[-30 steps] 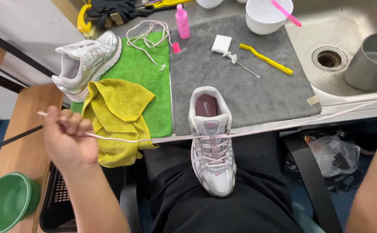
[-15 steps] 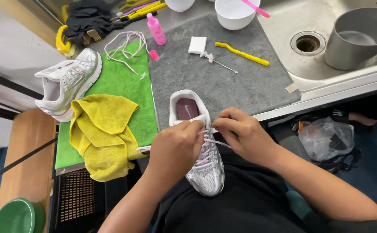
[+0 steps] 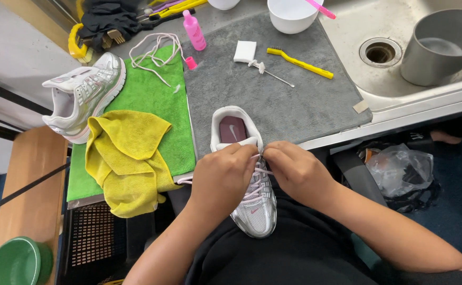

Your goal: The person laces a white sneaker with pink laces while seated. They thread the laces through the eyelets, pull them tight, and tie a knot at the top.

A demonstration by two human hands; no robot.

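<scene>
A white and silver sneaker (image 3: 252, 206) with a pale pink lace rests on my lap, its heel against the counter edge. My left hand (image 3: 221, 179) and my right hand (image 3: 293, 171) meet over its upper eyelets, each pinching the lace (image 3: 260, 174) near the tongue. The fingertips hide the lace ends. A second matching sneaker (image 3: 85, 95) lies on its side at the left of the green cloth (image 3: 151, 105), with a loose lace (image 3: 154, 50) coiled beyond it.
A yellow cloth (image 3: 125, 158) is crumpled on the green one. On the grey mat (image 3: 273, 100) lie a yellow brush (image 3: 299, 63), a white sponge block (image 3: 245, 51) and a pink bottle (image 3: 195, 31). A white bowl (image 3: 291, 13), steel sink (image 3: 394, 37) and metal pot (image 3: 442, 47) stand right.
One second ago my hands were spread wide, pulling the lace taut to both sides. They have come together over the sneaker's top eyelets and stay there.
</scene>
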